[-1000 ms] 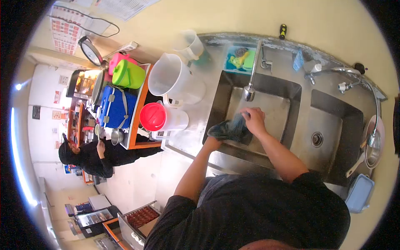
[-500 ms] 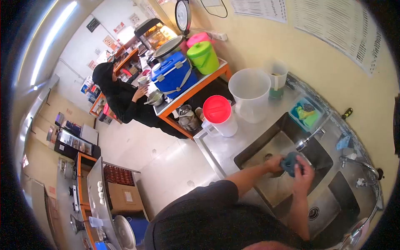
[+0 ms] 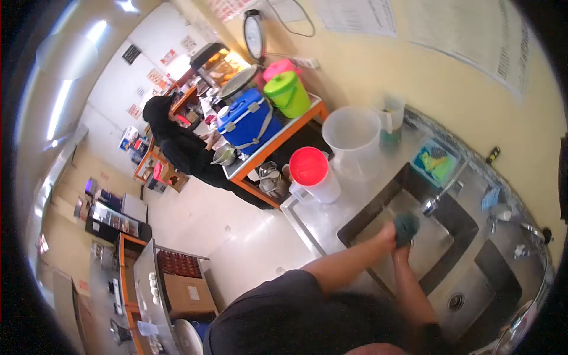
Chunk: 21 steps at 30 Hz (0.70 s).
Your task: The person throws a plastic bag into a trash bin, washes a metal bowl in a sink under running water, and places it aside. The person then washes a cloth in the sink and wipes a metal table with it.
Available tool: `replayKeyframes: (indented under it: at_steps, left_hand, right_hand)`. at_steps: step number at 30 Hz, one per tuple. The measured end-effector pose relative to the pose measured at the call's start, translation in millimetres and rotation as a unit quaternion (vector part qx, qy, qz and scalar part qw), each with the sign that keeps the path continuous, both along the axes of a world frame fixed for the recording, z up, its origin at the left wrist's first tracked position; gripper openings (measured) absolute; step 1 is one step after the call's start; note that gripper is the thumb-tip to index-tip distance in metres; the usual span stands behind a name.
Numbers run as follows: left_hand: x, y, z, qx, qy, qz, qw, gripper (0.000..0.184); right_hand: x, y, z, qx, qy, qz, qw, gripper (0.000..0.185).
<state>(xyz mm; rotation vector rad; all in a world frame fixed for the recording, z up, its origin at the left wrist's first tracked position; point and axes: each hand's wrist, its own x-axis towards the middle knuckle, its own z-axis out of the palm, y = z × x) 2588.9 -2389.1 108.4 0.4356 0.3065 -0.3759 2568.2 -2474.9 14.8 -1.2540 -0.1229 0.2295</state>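
Observation:
Over the sink basin (image 3: 438, 278), both hands are at a dark green round piece (image 3: 406, 227), possibly a lid; its exact kind is blurred. My left hand (image 3: 387, 232) grips its left edge. Below it, my right hand (image 3: 402, 253) holds the lower side, its fingers mostly hidden behind the piece. A chrome faucet (image 3: 431, 205) juts over the basin just right of the piece. Left of the basin stands a white pitcher with a red lid (image 3: 309, 167), beside a large translucent pitcher (image 3: 353, 139).
A tub with sponges (image 3: 436, 160) sits behind the basin, near a tall measuring jug (image 3: 391, 124). A second basin (image 3: 473, 296) lies to the right. On the orange-edged table are a blue cooler (image 3: 248, 123) and a green bucket (image 3: 288, 94). A person in black (image 3: 180, 145) stands beyond it.
My right hand has moved from the right side of the green piece to beneath it. The piece is tipped more upright. The camera view has shifted slightly, and the other person has leaned farther away.

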Motion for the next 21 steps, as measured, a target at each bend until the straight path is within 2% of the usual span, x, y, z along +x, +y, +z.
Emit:
replayKeyframes:
  at_steps: [1, 2, 3, 4, 5, 6, 7, 8, 9, 10, 11, 12, 13, 14, 15, 17, 18, 19, 20, 21]
  left_hand:
    - [-4, 15, 11, 0.029, 0.016, 0.041, 0.999, 0.023]
    - [-9, 25, 23, 0.06, 0.03, 0.067, 0.995, 0.024]
    - [-5, 42, 17, 0.115, 0.058, 0.084, 0.988, 0.026]
    - [-7, 52, 34, 0.154, 0.038, 0.092, 0.983, 0.028]
    - [-7, 71, 21, 0.218, -0.048, 0.047, 0.974, 0.031]
    - [-21, 73, 53, 0.401, -0.073, 0.017, 0.913, 0.038]
    - [-23, 100, 32, 0.548, -0.119, -0.111, 0.82, 0.064]
    - [-25, 124, -4, 0.626, -0.232, -0.161, 0.727, 0.089]
    - [-34, 120, 14, 0.584, -0.259, -0.21, 0.74, 0.104]
    - [-35, 99, 35, 0.575, -0.296, -0.173, 0.743, 0.099]
    - [-28, 79, 46, 0.565, -0.33, -0.127, 0.745, 0.094]
    - [-19, 62, 40, 0.559, -0.332, -0.14, 0.747, 0.094]
    - [-11, 42, 26, 0.494, -0.23, -0.12, 0.83, 0.085]
    - [-3, 22, 15, 0.418, -0.123, -0.095, 0.895, 0.077]
    - [-2, 4, 12, 0.412, -0.123, -0.102, 0.897, 0.077]
    - [4, -26, 11, 0.283, 0.037, -0.071, 0.956, 0.062]
    - [15, -33, 5, 0.277, -0.029, -0.08, 0.957, 0.061]
    - [18, -38, 0, 0.274, -0.027, -0.083, 0.958, 0.061]
    - [21, -47, 14, 0.212, 0.006, -0.063, 0.975, 0.062]
    - [20, -52, 26, 0.151, 0.04, -0.04, 0.987, 0.062]
  right_hand:
    - [18, 9, -17, 0.33, 0.118, 0.0, 0.937, 0.042]
    - [19, 12, -1, 0.333, 0.12, -0.035, 0.935, 0.042]
    - [23, 20, 36, 0.198, 0.054, -0.056, 0.977, 0.04]
    - [29, 10, 56, 0.051, 0.005, -0.081, 0.995, 0.039]
    - [45, 15, 4, -0.054, 0.041, -0.054, 0.996, 0.045]
    - [37, -3, 99, -0.097, -0.058, -0.078, 0.991, 0.048]
    - [42, -12, 105, -0.132, -0.081, -0.079, 0.985, 0.052]
    - [50, -10, 48, -0.121, -0.024, -0.03, 0.992, 0.056]
    - [53, -18, 47, -0.18, -0.037, -0.043, 0.982, 0.052]
    - [53, -13, 52, -0.234, -0.047, -0.048, 0.97, 0.049]
    - [52, -13, 66, -0.236, -0.037, -0.06, 0.969, 0.049]
    - [45, -15, 92, -0.305, -0.023, -0.053, 0.951, 0.044]
    - [40, -13, 105, -0.372, -0.007, -0.042, 0.927, 0.04]
    - [36, -9, 106, -0.353, 0.078, -0.11, 0.926, 0.034]
    - [30, -15, 109, -0.357, 0.084, -0.116, 0.923, 0.034]
    - [22, -30, 115, -0.181, 0.141, -0.202, 0.952, 0.04]
    - [24, -41, 97, -0.216, 0.082, -0.14, 0.963, 0.058]
    - [21, -56, 79, -0.22, 0.084, -0.142, 0.962, 0.058]
    - [24, -72, 83, -0.425, -0.082, -0.094, 0.897, 0.065]
    - [30, -90, 82, -0.596, -0.242, -0.036, 0.765, 0.072]
